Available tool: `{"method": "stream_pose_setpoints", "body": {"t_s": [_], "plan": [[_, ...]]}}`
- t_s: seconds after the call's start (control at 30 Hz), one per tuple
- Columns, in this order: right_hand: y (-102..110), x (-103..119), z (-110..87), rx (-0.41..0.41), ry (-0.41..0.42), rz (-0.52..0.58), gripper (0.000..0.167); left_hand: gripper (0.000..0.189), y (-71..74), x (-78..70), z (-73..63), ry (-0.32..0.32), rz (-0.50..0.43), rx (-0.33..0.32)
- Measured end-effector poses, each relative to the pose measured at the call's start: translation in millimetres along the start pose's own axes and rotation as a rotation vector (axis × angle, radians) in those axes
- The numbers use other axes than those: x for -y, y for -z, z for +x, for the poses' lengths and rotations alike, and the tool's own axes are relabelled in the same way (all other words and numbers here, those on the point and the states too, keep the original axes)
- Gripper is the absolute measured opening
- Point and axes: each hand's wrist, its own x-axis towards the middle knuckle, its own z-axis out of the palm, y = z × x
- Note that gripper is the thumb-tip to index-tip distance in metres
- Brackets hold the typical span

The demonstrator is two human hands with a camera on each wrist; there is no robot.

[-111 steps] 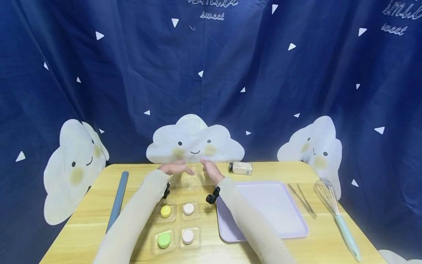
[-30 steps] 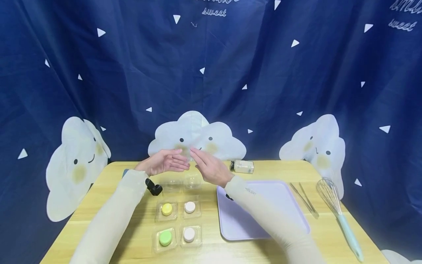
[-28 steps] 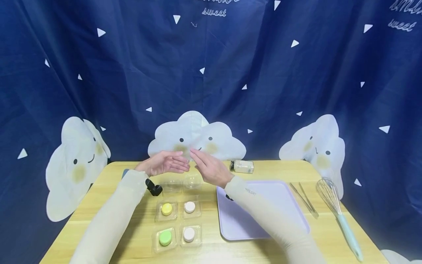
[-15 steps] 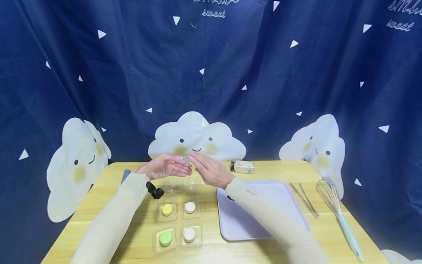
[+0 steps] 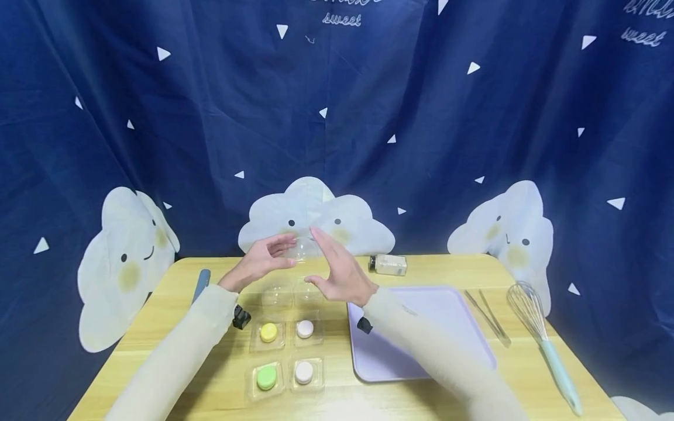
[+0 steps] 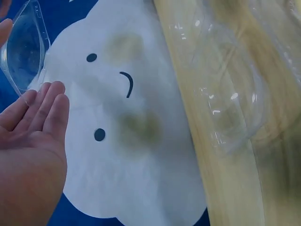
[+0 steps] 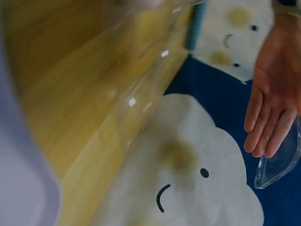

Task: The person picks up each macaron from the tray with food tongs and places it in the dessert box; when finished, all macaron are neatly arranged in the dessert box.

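A clear plastic lid [image 5: 305,250] is raised off the table, between the fingertips of the two hands. The left hand [image 5: 259,261] has its fingers extended at the lid's left side, thumb apart; in the left wrist view its palm [image 6: 35,141] shows, fingertips right by the lid [image 6: 23,49]. On the other side is the right hand [image 5: 344,272], fingers straight and thumb spread away. The right wrist view shows the left hand [image 7: 277,84] overlapping the lid [image 7: 281,165]; the right hand itself is out of that view.
Clear plastic trays hold a yellow macaron [image 5: 268,332], a green macaron [image 5: 266,378] and two pale ones. Two clear domes [image 5: 277,293] lie behind them. To the right are a lavender tray [image 5: 355,351], jar [image 5: 389,265], tongs [image 5: 489,320] and whisk [image 5: 547,356]; a blue rod [image 5: 202,283] lies left.
Both hands have risen from the table's back edge. Over the last half second they have turned, the thumbs have spread downward, and the lid now shows between the fingertips.
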Motion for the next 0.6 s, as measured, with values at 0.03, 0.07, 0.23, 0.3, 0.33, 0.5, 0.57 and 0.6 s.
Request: {"method": "stream_pose_setpoints", "body": {"t_s": [0.03,0.07,0.23,0.3,0.33,0.5,0.57,0.6], "plan": [[0.7,0.9,0.5,0.004,-0.051,0.048,0.104,0.074,-1.2,-2.1,-2.8,-0.014,0.019,-0.004],[1.2,1.4,0.3,0.012,-0.109,0.092,0.104,0.075,-2.7,-4.0,-6.0,-0.025,0.032,-0.007],[6.6,1.5,-4.8,0.087,-0.376,0.282,0.103,0.076,-14.9,-10.4,-22.1,-0.067,0.114,-0.025],[9.4,2.1,-6.7,0.117,-0.460,0.371,0.101,0.076,-20.0,-11.7,-27.2,-0.087,0.139,-0.037],[10.3,2.0,-7.8,0.133,-0.488,0.411,0.100,0.077,-22.3,-12.2,-29.2,-0.094,0.144,-0.042],[12.9,5.7,-14.2,0.223,-0.543,0.576,0.095,0.078,-31.8,-10.7,-38.6,-0.122,0.148,-0.055],[12.4,7.6,-17.3,0.258,-0.543,0.591,0.092,0.079,-34.5,-8.9,-41.6,-0.131,0.133,-0.060],[11.9,8.4,-18.6,0.266,-0.544,0.596,0.090,0.079,-35.7,-8.3,-43.0,-0.138,0.123,-0.060]]}}
